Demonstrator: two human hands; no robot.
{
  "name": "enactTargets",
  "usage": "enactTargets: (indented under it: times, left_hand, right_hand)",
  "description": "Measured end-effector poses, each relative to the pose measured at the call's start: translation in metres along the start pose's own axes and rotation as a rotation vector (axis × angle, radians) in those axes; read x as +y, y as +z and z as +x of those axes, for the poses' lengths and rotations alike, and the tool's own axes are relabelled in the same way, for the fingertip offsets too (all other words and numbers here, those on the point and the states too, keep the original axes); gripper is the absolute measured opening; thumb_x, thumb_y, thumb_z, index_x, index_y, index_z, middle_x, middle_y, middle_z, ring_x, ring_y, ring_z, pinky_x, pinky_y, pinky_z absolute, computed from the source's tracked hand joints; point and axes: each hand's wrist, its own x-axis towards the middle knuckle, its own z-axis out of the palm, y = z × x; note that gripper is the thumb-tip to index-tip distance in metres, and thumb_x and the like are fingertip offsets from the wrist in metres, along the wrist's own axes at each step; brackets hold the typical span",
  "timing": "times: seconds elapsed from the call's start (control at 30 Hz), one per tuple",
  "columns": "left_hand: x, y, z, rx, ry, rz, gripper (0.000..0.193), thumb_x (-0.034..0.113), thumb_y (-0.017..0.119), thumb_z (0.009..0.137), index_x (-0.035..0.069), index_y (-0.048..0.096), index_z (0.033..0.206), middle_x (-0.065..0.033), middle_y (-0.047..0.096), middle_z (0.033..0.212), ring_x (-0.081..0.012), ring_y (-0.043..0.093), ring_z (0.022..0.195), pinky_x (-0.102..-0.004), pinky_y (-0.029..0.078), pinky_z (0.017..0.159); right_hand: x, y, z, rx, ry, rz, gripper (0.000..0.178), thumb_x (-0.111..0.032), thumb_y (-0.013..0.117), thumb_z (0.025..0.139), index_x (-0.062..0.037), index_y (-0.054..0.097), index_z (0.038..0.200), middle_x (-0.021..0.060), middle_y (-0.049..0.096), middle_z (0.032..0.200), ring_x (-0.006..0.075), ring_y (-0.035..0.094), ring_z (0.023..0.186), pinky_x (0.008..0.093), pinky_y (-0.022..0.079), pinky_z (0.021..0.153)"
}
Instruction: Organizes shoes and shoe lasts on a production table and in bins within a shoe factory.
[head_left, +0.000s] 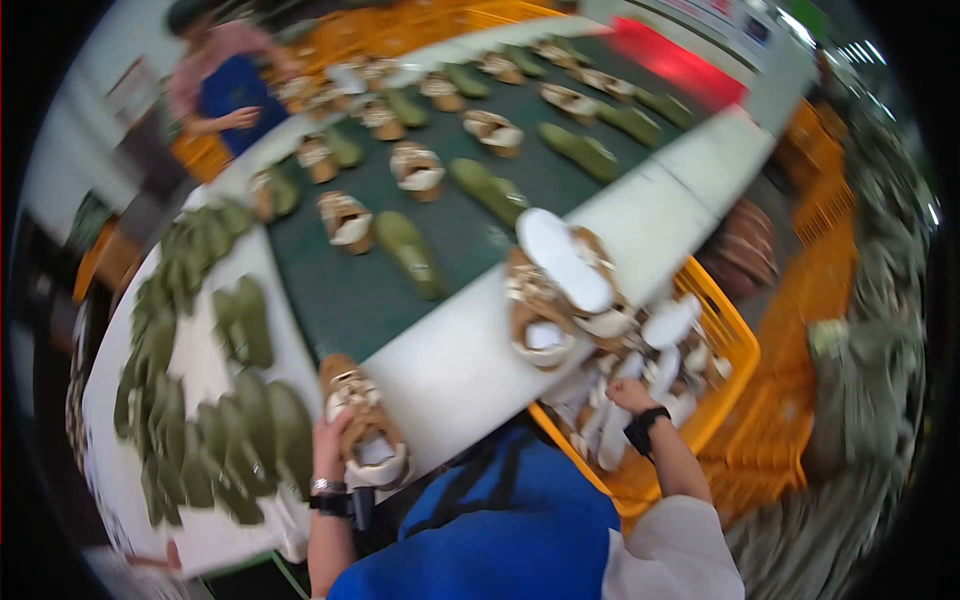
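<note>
My left hand (330,445) grips the side of a tan-and-cream shoe upper (370,425) at the near end of the table. Over an orange crate (742,350) at the right, my right hand (630,394) is closed; whatever it may hold is hidden. Inside that crate lie more shoe uppers and white insole-shaped pieces (672,320). Just beyond it, on the white table edge, sit a few tan uppers (540,325) with a white insole-shaped piece (565,260) lying across them.
A dark green belt (330,300) carries rows of tan uppers and olive-green soles (405,250). Many green soles (275,425) lie on the white table at left. A person (235,90) in a blue apron stands across the belt. Orange crates (830,290) and grey bundles (865,400) fill the right.
</note>
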Motion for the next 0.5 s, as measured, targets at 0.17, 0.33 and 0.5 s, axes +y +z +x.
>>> enactTargets:
  times: [0.17, 0.33, 0.5]
  left_hand:
    - [-0.013, 0.008, 0.028, -0.117, -0.074, 0.004, 0.035, 0.013, 0.060, 0.082, -0.002, 0.049, 0.112, -0.0100, 0.060, 0.100, -0.0180, 0.060, 0.083, -0.0286, 0.049, 0.071]
    - [-0.009, 0.017, 0.011, -0.083, -0.079, 0.031, 0.035, 0.010, 0.054, 0.084, -0.001, 0.047, 0.117, -0.0103, 0.059, 0.102, -0.0195, 0.061, 0.084, -0.0311, 0.051, 0.073]
    - [-0.003, 0.031, 0.003, -0.060, -0.099, 0.091, 0.035, 0.009, 0.052, 0.085, -0.001, 0.046, 0.118, -0.0110, 0.059, 0.101, -0.0209, 0.061, 0.084, -0.0316, 0.051, 0.073]
  right_hand:
    - [0.106, 0.024, -0.013, 0.275, 0.466, 0.052, 0.034, -0.030, 0.056, 0.069, 0.0036, 0.063, 0.073, 0.0251, 0.061, 0.076, 0.0376, 0.061, 0.077, 0.0417, 0.049, 0.072]
    - [0.090, 0.026, 0.013, 0.666, 0.295, 0.136, 0.023, -0.015, 0.049, 0.078, -0.0048, 0.062, 0.094, 0.0208, 0.062, 0.083, 0.0385, 0.059, 0.074, 0.0425, 0.048, 0.068]
    - [0.052, -0.004, 0.099, 0.420, 0.705, 1.336, 0.028, -0.024, 0.053, 0.082, -0.0039, 0.056, 0.102, 0.0128, 0.061, 0.081, 0.0289, 0.060, 0.073, 0.0403, 0.048, 0.065]
